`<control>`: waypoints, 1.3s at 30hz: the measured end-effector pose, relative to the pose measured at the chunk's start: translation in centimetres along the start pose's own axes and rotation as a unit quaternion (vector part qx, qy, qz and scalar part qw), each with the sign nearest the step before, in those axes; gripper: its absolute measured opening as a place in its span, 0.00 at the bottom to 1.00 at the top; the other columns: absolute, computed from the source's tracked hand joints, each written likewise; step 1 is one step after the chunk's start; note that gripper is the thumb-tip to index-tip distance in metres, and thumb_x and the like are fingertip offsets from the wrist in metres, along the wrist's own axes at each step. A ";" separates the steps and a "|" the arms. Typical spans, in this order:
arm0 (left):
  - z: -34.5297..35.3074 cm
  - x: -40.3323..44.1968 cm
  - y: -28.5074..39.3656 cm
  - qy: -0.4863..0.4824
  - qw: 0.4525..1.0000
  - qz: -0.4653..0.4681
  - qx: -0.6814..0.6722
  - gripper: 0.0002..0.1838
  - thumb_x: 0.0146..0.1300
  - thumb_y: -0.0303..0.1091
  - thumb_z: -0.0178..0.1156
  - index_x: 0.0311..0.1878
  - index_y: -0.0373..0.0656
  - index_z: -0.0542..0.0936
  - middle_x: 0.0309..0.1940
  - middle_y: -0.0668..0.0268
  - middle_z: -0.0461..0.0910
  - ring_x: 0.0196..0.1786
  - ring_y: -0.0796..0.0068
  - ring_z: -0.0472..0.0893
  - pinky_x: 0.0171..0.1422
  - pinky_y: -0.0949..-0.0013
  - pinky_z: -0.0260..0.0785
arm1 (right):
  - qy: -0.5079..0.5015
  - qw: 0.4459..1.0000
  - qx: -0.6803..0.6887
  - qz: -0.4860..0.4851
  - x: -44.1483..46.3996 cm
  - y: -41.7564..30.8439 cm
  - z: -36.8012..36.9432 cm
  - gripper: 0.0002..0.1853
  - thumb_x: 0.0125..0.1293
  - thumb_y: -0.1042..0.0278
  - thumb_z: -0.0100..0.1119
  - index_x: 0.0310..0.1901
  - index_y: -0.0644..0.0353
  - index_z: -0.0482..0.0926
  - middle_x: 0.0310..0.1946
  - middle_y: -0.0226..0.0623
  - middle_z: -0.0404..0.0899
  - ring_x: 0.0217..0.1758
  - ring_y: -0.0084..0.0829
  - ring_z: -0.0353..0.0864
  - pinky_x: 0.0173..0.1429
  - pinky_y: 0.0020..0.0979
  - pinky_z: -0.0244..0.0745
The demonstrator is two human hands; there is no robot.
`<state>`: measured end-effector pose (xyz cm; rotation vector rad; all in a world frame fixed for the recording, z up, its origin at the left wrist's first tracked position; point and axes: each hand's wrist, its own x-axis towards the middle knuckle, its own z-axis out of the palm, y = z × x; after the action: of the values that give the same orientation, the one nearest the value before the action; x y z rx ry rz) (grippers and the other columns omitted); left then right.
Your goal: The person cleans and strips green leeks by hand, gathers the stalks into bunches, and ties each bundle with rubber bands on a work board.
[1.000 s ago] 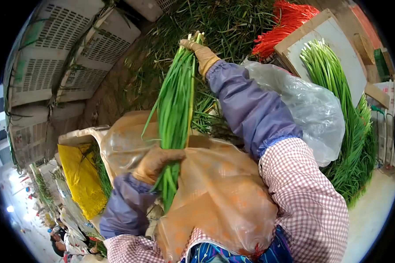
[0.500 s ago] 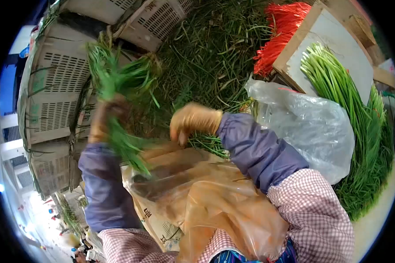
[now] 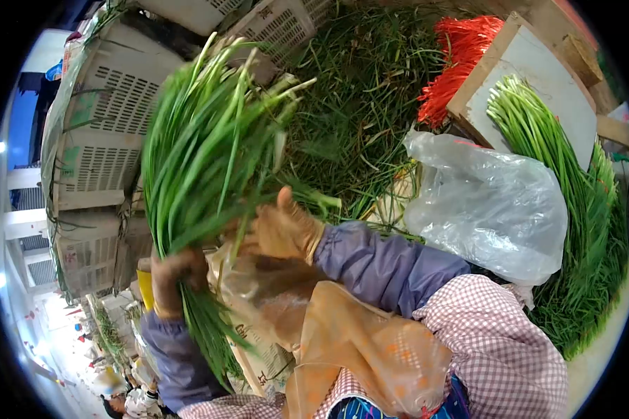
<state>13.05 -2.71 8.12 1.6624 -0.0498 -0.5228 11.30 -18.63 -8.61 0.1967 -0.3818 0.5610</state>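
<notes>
I see my left hand (image 3: 178,276) grip the green stalks (image 3: 203,153). My right hand (image 3: 281,227) is open by them, near the bag (image 3: 493,202).

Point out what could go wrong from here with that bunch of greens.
The left hand grips the bunch low down, while its pale ends fan out loosely above; some stalks might slip free. The right hand is open beside it, so those loose stalks may not be well supported. Any that drop could get mixed into the scattered leaves behind, where they would be hard to pick out.
</notes>
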 end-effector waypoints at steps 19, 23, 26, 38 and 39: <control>-9.2 -25.6 -24.3 0.006 0.897 -0.312 -0.313 0.20 0.49 0.27 0.64 0.45 0.32 0.71 0.22 0.64 0.69 0.20 0.78 0.63 0.20 0.74 0.51 | 0.447 0.599 -0.622 -0.232 3.6 -13.7 -3.1 0.10 0.69 0.60 0.49 0.37 0.57 0.75 0.17 0.29 0.72 0.17 0.27 0.73 0.25 0.29 0.75; -4.8 -23.6 -21.6 -0.055 0.885 -0.227 -0.404 0.36 0.50 0.25 0.63 0.64 0.44 0.61 0.22 0.66 0.66 0.19 0.77 0.60 0.21 0.75 0.49 | 0.273 0.533 -0.779 -0.187 1.0 -20.0 -0.4 0.12 0.64 0.56 0.54 0.39 0.56 0.75 0.14 0.27 0.66 0.14 0.24 0.70 0.17 0.28 0.67; -3.9 -23.5 -21.1 -0.007 0.880 -0.223 -0.419 0.42 0.48 0.21 0.62 0.67 0.46 0.56 0.23 0.62 0.68 0.18 0.76 0.60 0.20 0.74 0.50 | 0.347 0.604 -0.704 0.136 0.3 -7.9 8.6 0.22 0.54 0.47 0.66 0.40 0.59 0.80 0.22 0.30 0.74 0.25 0.26 0.76 0.29 0.28 0.73; -1.5 -21.6 -18.5 -0.006 0.936 -0.196 -0.293 0.15 0.50 0.30 0.64 0.39 0.34 0.74 0.20 0.64 0.71 0.16 0.78 0.63 0.19 0.74 0.49 | 0.255 0.448 -0.857 0.013 -1.1 -6.9 0.9 0.12 0.63 0.62 0.59 0.41 0.60 0.81 0.29 0.37 0.81 0.27 0.30 0.76 0.32 0.32 0.74; -2.9 -22.3 -20.3 -0.028 0.925 -0.250 -0.286 0.11 0.51 0.31 0.64 0.35 0.35 0.75 0.18 0.65 0.70 0.16 0.77 0.63 0.19 0.74 0.50 | 0.255 0.376 -0.891 -0.018 -1.3 -9.2 -0.3 0.11 0.63 0.63 0.58 0.41 0.60 0.80 0.31 0.39 0.81 0.30 0.29 0.78 0.34 0.32 0.75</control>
<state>-11.14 10.72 -4.08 1.0726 0.4595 -0.8739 15.45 -26.87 -10.16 -2.1035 -0.1802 -0.1344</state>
